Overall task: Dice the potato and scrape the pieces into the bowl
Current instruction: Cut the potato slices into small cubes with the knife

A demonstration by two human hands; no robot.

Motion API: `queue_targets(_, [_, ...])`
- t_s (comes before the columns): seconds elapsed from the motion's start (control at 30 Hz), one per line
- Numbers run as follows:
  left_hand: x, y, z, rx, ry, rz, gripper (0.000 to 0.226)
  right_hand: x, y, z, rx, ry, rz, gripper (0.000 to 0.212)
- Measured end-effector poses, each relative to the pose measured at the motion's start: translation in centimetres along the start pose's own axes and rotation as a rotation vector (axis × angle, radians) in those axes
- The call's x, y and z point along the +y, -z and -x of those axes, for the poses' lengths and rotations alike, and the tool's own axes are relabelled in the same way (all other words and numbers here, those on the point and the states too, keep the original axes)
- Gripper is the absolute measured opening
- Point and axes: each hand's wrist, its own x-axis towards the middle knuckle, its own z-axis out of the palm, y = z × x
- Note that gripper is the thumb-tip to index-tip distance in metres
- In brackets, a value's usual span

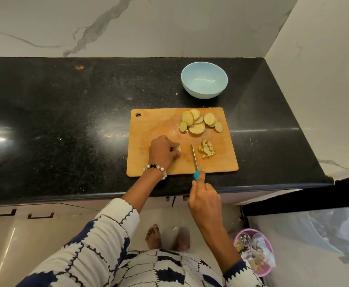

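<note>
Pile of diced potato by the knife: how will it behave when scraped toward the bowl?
The diced pile is loose small chunks, so it will likely scatter rather than move as one. Cut faces look moist; pieces may stick to the knife. Blocky shapes probably slide, not roll, across the cutting board.

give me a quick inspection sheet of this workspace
surface: black speckled stone counter bearing a rectangular wooden cutting board.
job's things: round potato slices at the board's far side; small pile of diced potato right of the knife; empty pale blue bowl beyond the board.
clutter: small orange speck near the wall.
hands: left hand holds a potato piece on the board; right hand grips a teal-handled knife.
cables: nothing seen.
surroundings: marble wall; pink bin on the floor.
</note>
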Motion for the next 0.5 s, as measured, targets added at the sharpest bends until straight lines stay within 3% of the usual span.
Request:
queue_targets(0.13, [0.1, 0.1, 0.0, -0.001, 0.011, -0.019, 0.037, -0.7, -1.0, -1.0, -0.036, 0.043, -0.049, 0.050])
queue_targets(0.33, [-0.3, 0.0, 0.4, -0.015, -0.008, -0.043, 0.042, 0.8, -0.4, -0.6, -0.004, -0.052, -0.097, 0.053])
queue_targets(0.5, [-0.4, 0.1, 0.4, -0.003, -0.002, -0.062, 0.040, -0.6, -0.6, -1.2, -0.059, 0.058, -0.159, 0.063])
